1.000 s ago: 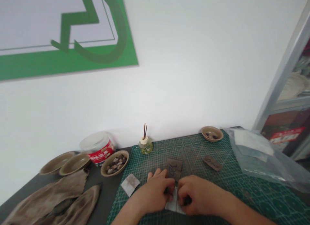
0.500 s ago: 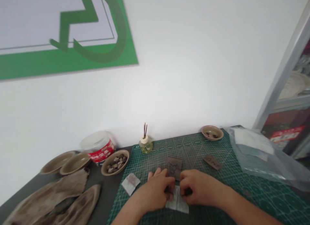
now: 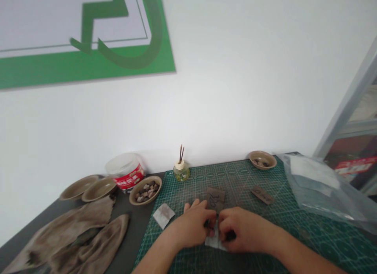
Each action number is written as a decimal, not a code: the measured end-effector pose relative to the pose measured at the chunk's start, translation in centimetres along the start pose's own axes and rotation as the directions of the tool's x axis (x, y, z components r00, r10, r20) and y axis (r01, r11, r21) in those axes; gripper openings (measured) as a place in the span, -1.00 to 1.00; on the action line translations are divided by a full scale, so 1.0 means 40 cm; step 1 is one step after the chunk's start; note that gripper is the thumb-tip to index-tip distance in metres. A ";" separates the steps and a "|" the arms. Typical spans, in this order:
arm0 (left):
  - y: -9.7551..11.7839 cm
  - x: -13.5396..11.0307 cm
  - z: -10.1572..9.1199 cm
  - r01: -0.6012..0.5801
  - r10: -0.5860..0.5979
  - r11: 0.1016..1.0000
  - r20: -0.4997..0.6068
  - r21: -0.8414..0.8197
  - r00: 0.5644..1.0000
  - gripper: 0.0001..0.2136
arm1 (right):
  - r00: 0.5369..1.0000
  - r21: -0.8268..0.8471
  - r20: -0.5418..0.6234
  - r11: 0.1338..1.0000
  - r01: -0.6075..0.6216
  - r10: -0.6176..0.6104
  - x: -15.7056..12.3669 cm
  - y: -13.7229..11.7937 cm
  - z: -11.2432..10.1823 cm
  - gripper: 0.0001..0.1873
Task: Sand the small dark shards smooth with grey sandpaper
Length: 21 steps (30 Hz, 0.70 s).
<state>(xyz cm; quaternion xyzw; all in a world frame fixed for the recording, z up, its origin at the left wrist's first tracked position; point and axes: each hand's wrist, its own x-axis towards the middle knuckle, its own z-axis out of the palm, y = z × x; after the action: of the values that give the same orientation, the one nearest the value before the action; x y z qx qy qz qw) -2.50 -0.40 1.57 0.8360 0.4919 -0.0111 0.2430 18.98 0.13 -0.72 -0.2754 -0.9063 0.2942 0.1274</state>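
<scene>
A: Where is the white paper [image 3: 213,241]?
B: Toward the near side of the green mat [image 3: 238,189], in from its left edge, partly covered by both hands

A: And the grip?
B: The left hand [image 3: 196,225] has thumb and forefinger curled at the paper's left side, its other fingers spread forward. The right hand [image 3: 243,230] is bunched at the right side. Fingertips are hidden, so I can't tell whether either pinches it

A: What's around them?
B: A brown card [image 3: 216,198] with writing lies just beyond; a stained paper [image 3: 163,216] is by the mat's left edge

A: Farther out?
B: A bottle [image 3: 181,173] with sticks stands at the mat's far left corner, a stone bowl [image 3: 134,194] on the desk [image 3: 134,231] beside that edge, and a plastic bag [image 3: 315,195] over the far right corner
</scene>
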 end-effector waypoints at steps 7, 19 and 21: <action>0.006 -0.003 -0.002 -0.007 0.007 1.000 -0.006 0.012 1.000 -0.91 | 0.998 -0.061 -0.015 0.996 -0.069 0.068 -0.008 0.004 -0.004 -0.92; 0.011 -0.005 -0.002 0.017 -0.017 1.000 0.019 0.025 1.000 -0.88 | 0.994 -0.130 -0.041 0.986 -0.104 0.099 0.005 -0.007 0.006 -0.93; 0.016 -0.007 -0.007 0.022 -0.023 0.999 0.025 0.041 0.999 -0.88 | 0.999 -0.077 -0.004 0.996 -0.051 0.051 0.000 -0.011 0.012 -0.91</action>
<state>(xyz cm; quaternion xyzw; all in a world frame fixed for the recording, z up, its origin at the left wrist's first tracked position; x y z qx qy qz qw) -2.19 -0.78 2.14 0.8350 0.4978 -0.0343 0.2320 18.60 -0.37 -0.85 -0.3034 -0.9095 0.2619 0.1102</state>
